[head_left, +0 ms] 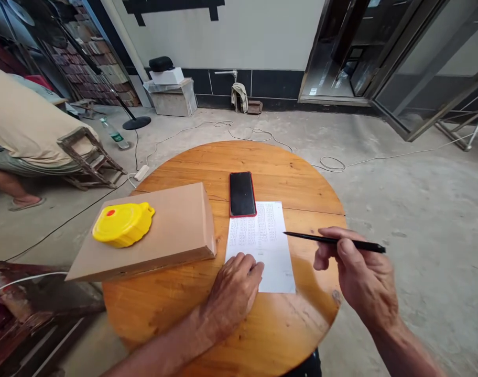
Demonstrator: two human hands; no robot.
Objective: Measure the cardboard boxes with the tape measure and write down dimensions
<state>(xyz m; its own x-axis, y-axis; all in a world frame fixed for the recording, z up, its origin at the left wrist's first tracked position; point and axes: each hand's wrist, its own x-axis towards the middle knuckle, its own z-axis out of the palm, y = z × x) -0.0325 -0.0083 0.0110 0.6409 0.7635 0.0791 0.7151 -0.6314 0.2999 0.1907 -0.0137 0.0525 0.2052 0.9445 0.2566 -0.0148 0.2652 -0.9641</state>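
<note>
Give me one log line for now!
left hand: on white paper sheet; right hand: holding slim black pen; red-edged black phone: overlapping sheet

The bare left forearm (172,343) slants up and rightward from the lower edge, ending in the bare left hand (235,288), which rests palm down with fingers bent and close together. The bare right forearm (410,348) slants leftward; the bare right hand (365,275) is raised, thumb and curled fingers making a pinch.
</note>
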